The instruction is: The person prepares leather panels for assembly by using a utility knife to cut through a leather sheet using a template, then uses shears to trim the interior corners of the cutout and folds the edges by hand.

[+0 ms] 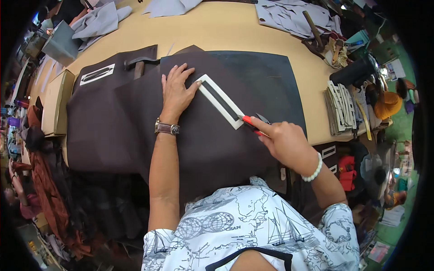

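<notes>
Spread the left fingers [189, 73] flat on a dark brown sheet [194, 140], clasping nothing, and laid the thumb tip against the upper corner of a white rectangular frame [217, 104]. Had the frame flat on the sheet, between the left fingers and the right fingers [263, 126], with its long axis on a slant: from the left thumb, away rightward and nearer the body, to the right fingertips. Saw a long dark slot along the same slant. Clenched the right fingers around a red-handled cutting tool [247, 120], with index finger along the handle, and aimed its tip forward and left, at the frame's end nearest those fingers. Had a black mat [275, 86] partly under the sheet, beyond the right fingers; a hammer [139, 68] past the left fingers, off to their left; a white slotted card [97, 74] farther left, with its long axis nearly crosswise; and a stack of pale templates [341, 108] on the yellow surface [217, 34], to the right of the right fingers.
</notes>
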The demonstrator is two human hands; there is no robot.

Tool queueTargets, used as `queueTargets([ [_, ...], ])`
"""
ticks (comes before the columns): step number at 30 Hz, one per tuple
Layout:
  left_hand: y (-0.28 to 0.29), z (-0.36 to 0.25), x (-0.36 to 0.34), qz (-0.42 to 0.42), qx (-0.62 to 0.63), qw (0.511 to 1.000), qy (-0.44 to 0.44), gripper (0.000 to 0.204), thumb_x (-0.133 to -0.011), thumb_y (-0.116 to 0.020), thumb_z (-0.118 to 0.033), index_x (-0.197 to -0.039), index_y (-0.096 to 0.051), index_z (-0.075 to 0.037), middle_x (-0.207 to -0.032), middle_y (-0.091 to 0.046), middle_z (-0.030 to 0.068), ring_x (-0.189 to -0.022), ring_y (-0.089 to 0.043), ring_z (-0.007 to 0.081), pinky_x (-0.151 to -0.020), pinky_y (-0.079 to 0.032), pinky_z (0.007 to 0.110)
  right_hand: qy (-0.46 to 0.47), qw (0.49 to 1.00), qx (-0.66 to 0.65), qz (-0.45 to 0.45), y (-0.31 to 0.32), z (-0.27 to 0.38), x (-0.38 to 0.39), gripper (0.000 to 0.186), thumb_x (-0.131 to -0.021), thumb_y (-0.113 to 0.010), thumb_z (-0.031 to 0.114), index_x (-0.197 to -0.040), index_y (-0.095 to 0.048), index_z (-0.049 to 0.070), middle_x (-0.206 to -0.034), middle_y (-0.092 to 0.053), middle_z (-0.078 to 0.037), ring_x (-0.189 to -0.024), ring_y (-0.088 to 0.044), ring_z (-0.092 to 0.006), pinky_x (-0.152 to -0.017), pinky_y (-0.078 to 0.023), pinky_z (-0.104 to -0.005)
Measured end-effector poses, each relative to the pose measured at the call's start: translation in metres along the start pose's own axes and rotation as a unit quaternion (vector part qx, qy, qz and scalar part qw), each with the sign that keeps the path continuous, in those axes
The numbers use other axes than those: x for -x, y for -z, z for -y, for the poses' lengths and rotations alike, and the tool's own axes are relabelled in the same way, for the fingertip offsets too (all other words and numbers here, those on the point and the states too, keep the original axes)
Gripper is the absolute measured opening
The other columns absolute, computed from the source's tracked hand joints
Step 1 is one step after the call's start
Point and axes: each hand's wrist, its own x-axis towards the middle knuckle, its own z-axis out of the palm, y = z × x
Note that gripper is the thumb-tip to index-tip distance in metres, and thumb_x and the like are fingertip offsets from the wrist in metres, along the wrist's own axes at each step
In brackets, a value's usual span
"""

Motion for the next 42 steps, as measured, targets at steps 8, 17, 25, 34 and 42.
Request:
queueTargets([
  [8,-0.001,0.002,-0.001,0.009,-0.008,1.0,-0.007,0.04,-0.077,-0.066,-0.031,-0.112,-0.062,-0.011,-0.131,-0.048,0.0089,-0.129,-0.034,0.0287,-0.108,-0.015,0.052,-0.16,0.86,-0.485,0.002,-0.011,-0.06,-0.011,0.031,-0.091,-0.053,0.024,-0.111,-0.059,0.0,-0.066,-0.059,-0.014,-0.048,-0.056,-0.0151,-0.049,-0.046,-0.0307],
  [17,-0.004,0.004,-0.003,-0.008,-0.012,1.0,-0.014,0.042,-0.076,-0.066,-0.032,-0.112,-0.062,-0.011,-0.13,-0.049,0.0097,-0.128,-0.035,0.0293,-0.107,-0.016,0.053,-0.201,0.921,-0.152,-0.299,-0.068,-0.115,-0.068,0.026,-0.088,-0.053,0.027,-0.091,-0.062,0.004,-0.083,-0.061,-0.016,-0.077,-0.06,-0.0352,-0.069,-0.046,-0.0421],
  [25,-0.003,0.002,-0.001,0.002,-0.035,0.999,-0.014,0.043,-0.078,-0.065,-0.035,-0.116,-0.061,-0.014,-0.132,-0.048,0.0089,-0.13,-0.033,0.0285,-0.107,-0.016,0.053,-0.247,0.874,-0.169,-0.382,-0.083,-0.11,-0.074,0.022,-0.083,-0.059,0.028,-0.085,-0.067,0.007,-0.084,-0.062,-0.01,-0.078,-0.06,-0.029,-0.068,-0.047,-0.0381],
  [34,-0.005,0.001,-0.001,-0.006,-0.027,1.0,-0.011,0.043,-0.076,-0.064,-0.035,-0.113,-0.061,-0.012,-0.131,-0.048,0.0095,-0.128,-0.035,0.0289,-0.106,-0.017,0.054,-0.26,0.868,-0.164,-0.389,-0.083,-0.111,-0.076,0.02,-0.081,-0.062,0.028,-0.082,-0.068,0.009,-0.08,-0.063,-0.008,-0.073,-0.061,-0.0281,-0.065,-0.048,-0.0382],
  [42,-0.004,0.004,-0.001,-0.004,-0.036,0.999,-0.016,0.043,-0.077,-0.064,-0.035,-0.114,-0.061,-0.012,-0.131,-0.048,0.0096,-0.129,-0.035,0.0292,-0.106,-0.017,0.055,-0.264,0.872,-0.175,-0.374,-0.084,-0.111,-0.076,0.02,-0.081,-0.062,0.029,-0.082,-0.068,0.009,-0.079,-0.062,-0.008,-0.073,-0.061,-0.0283,-0.064,-0.048,-0.0377],
])
